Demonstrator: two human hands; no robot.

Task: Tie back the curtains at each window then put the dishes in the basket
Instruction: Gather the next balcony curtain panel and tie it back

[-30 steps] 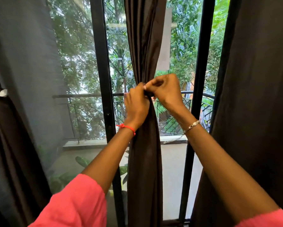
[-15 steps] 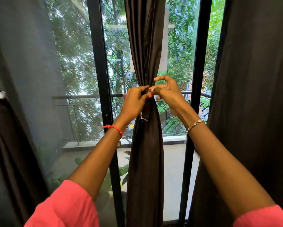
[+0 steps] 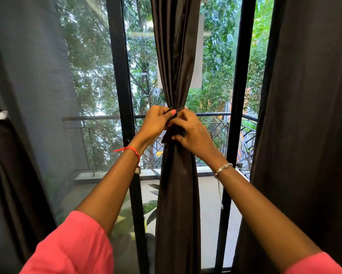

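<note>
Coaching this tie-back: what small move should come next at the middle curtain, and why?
Probably draw the tie snug and fasten it: the left hand and right hand both pinch it around the gathered curtain, and it looks unfastened.

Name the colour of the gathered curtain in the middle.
Plain dark brown, almost black: the curtain shows best in the head view.

1. Middle curtain [image 3: 177, 194]: dark brown, faintly glossy cloth, hanging upright before the window glass, gathered into a narrow bundle and cinched at mid-height.
2. Tie band [image 3: 179, 109]: a thin dark strap around that cinch, only partly visible.
3. Right curtain [image 3: 308, 135]: same dark cloth, hanging loose and wide.
4. Left curtain [image 3: 14, 184]: dark, at the far left edge, drawn narrow partway up.
</note>
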